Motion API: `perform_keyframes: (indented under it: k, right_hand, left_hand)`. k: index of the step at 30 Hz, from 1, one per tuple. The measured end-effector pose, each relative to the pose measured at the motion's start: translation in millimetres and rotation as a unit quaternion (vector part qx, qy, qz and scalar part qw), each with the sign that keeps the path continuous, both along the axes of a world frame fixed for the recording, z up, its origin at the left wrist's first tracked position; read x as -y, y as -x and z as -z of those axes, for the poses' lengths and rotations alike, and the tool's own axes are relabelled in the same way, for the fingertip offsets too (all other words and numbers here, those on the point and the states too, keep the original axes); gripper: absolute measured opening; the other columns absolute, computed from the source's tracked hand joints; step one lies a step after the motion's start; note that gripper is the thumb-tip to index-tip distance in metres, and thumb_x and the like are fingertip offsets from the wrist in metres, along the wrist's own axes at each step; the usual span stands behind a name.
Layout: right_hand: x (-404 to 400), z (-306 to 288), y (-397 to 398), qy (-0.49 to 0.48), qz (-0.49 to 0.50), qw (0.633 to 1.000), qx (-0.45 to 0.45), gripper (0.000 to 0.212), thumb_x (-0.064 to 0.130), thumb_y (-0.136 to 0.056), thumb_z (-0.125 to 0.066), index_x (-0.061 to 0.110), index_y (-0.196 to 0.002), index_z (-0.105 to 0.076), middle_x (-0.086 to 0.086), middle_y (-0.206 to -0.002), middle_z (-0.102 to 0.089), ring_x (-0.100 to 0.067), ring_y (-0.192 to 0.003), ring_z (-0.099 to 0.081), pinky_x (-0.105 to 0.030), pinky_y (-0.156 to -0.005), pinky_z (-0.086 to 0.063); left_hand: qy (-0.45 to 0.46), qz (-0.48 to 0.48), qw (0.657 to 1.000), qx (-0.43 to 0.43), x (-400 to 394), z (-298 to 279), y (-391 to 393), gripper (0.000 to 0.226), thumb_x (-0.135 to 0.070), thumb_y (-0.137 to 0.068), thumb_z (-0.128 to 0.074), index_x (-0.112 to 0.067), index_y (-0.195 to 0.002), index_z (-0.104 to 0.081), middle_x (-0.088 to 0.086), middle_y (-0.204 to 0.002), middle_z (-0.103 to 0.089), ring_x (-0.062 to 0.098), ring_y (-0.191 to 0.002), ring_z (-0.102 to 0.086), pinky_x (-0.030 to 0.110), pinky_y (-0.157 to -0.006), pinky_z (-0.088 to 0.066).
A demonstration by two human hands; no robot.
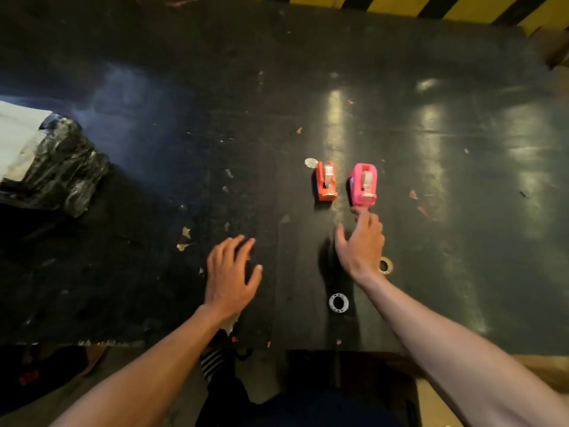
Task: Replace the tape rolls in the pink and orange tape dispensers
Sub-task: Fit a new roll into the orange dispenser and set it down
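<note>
An orange tape dispenser point(326, 182) and a pink tape dispenser point(364, 185) stand side by side on the dark table point(446, 241), each with a clear roll in it. My right hand point(361, 244) reaches toward the pink one, fingertips just touching its near end, holding nothing. My left hand point(229, 274) hovers flat over the table to the left, fingers spread and empty. A white ring-shaped tape core point(338, 302) lies near the table's front edge. A tan tape ring point(385, 265) lies beside my right wrist.
A crumpled black plastic bag point(61, 167) with a white sheet point(15, 137) lies at the table's left. A small clear scrap point(311, 162) sits behind the orange dispenser. Paper bits litter the table. A yellow-black hazard stripe point(431, 7) runs along the far edge.
</note>
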State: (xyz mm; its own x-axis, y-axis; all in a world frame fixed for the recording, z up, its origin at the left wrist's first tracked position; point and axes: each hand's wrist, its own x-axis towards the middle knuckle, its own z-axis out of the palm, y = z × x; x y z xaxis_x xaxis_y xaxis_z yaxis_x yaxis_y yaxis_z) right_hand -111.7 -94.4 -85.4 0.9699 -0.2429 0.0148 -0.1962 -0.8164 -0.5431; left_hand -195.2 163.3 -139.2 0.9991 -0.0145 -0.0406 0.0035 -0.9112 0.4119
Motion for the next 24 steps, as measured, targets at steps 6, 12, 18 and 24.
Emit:
perform_keyframes:
  k: [6,12,18,24]
  right_hand:
    - [67,18,62,0.118,0.023,0.987,-0.106,0.060,0.039,-0.084,-0.065,0.025,-0.140,-0.047,-0.011,-0.137,-0.044,-0.036,-0.126,-0.041,-0.053,-0.101,-0.039]
    - [56,23,60,0.012,-0.079,0.994,-0.069,0.041,0.020,-0.086,-0.071,0.018,-0.127,-0.062,-0.010,-0.115,-0.052,-0.029,-0.109,-0.055,-0.038,-0.091,-0.052]
    - [-39,18,3,-0.051,-0.223,0.970,-0.083,0.034,0.020,-0.091,-0.064,0.022,-0.125,-0.063,-0.003,-0.122,-0.049,-0.021,-0.103,-0.062,-0.028,-0.093,-0.050]
    - [-104,-6,-89,-0.071,-0.175,0.972,-0.140,0.034,0.014,-0.094,-0.056,0.020,-0.127,-0.060,-0.011,-0.128,-0.045,-0.035,-0.101,-0.062,-0.038,-0.079,-0.058]
  left_hand:
    - [0.002,0.376,0.923,-0.077,101,-26,-17,0.079,-0.069,-0.083,-0.053,-0.032,-0.150,-0.038,0.005,-0.145,-0.043,0.025,-0.133,-0.038,0.046,-0.108,-0.037]
    - [0.010,0.383,0.920,-0.080,105,-29,-28,0.044,-0.040,-0.091,-0.064,-0.023,-0.131,-0.057,0.006,-0.126,-0.055,0.026,-0.116,-0.052,0.047,-0.096,-0.047]
    - [0.042,0.056,0.994,-0.083,10,-36,-86,0.046,-0.030,-0.092,-0.067,-0.024,-0.136,-0.056,0.003,-0.130,-0.053,0.023,-0.120,-0.055,0.040,-0.102,-0.050]
    - [0.069,-0.077,0.988,-0.117,-37,-50,-159,0.047,-0.018,-0.093,-0.067,-0.020,-0.138,-0.055,0.006,-0.138,-0.051,0.028,-0.124,-0.056,0.045,-0.105,-0.049]
